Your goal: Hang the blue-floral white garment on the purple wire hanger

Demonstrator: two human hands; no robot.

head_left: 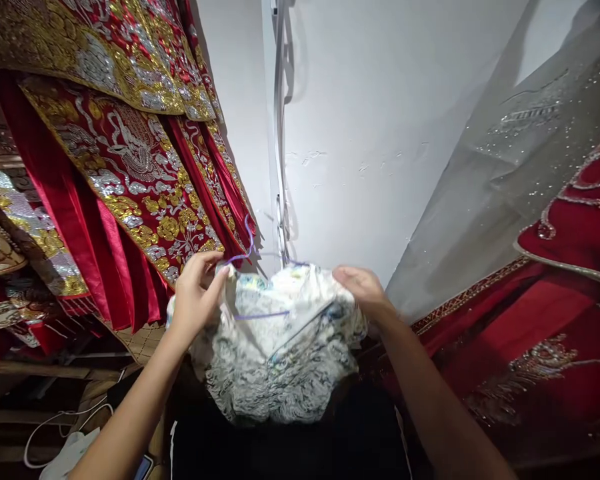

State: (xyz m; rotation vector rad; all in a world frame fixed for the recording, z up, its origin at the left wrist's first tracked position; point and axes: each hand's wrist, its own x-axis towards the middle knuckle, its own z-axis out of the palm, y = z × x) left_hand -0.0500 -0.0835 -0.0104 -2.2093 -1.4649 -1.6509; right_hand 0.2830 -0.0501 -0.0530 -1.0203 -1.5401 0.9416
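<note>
Red satin robes with gold and silver embroidery (130, 167) hang at the left against a plain white wall (370, 120). At the right hangs a sheer grey beaded veil (505, 167) beside a red garment with silver trim (580, 220). A white cable (55, 427) lies low left.

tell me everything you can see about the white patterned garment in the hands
The white garment is thin cloth with a dense grey-black print and small blue-green marks. It hangs crumpled on a purple wire hanger. The left hand pinches its upper left edge; the right hand grips its upper right edge.
</note>
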